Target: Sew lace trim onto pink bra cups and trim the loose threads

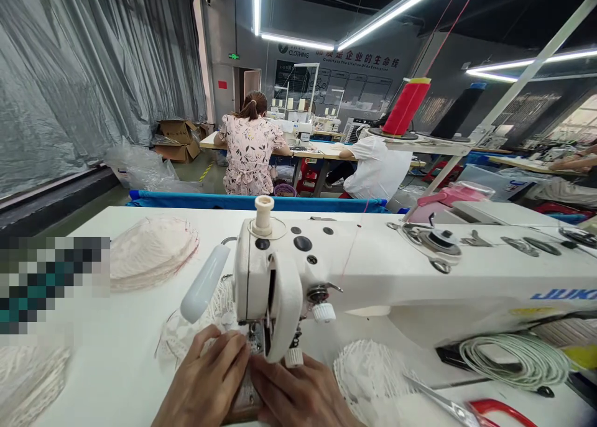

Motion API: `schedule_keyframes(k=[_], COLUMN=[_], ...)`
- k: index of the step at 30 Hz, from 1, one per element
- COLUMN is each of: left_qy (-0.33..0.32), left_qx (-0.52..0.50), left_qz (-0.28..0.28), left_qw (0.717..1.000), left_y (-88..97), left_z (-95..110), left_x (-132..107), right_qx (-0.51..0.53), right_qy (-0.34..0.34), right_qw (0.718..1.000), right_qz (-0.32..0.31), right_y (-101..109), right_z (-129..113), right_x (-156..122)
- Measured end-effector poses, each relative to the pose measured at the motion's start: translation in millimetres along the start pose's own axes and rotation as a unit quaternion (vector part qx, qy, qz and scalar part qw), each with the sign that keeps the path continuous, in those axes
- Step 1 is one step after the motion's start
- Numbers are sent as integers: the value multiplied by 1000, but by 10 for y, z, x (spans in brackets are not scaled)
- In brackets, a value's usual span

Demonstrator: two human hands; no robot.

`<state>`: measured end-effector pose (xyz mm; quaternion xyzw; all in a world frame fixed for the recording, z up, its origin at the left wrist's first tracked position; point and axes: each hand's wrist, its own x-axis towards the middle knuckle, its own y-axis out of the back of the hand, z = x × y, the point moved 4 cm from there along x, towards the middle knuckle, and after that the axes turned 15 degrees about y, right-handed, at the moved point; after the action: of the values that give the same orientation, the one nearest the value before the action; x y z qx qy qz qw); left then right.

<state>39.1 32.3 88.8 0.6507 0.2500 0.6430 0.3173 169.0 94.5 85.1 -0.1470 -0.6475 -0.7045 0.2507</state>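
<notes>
My left hand (205,377) is closed, with bent fingers pressed together on a white lace piece (212,312) just left of the needle area. Close on the other side, my right hand (303,390) has its fingers curled at the same work beneath the white sewing machine (354,253). The machine's head covers some of the right fingertips, and the needle is hard to make out. Part of the lace spreads out behind my left hand, with a reddish thread along its edge.
A stack of lace (149,253) lies back left, more lace (30,383) front left. Right of my hands are a lace pile (373,377), red-handled scissors (471,411) and coiled pale cord (515,360). A red thread cone (407,107) stands above. Co-workers (249,147) sit ahead.
</notes>
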Motion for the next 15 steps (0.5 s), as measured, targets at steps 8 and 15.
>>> schedule_keyframes(k=[8, 15], left_qy=[60, 70], left_qx=[-2, 6], left_qz=[-50, -57], left_qw=[997, 996], left_y=[-208, -223], left_z=[-122, -283], left_x=[-115, -100], right_qx=[-9, 3], right_qy=[-4, -31], right_qw=[1000, 998], right_qz=[14, -46], right_y=[-12, -19], right_z=[18, 15], right_x=[7, 10])
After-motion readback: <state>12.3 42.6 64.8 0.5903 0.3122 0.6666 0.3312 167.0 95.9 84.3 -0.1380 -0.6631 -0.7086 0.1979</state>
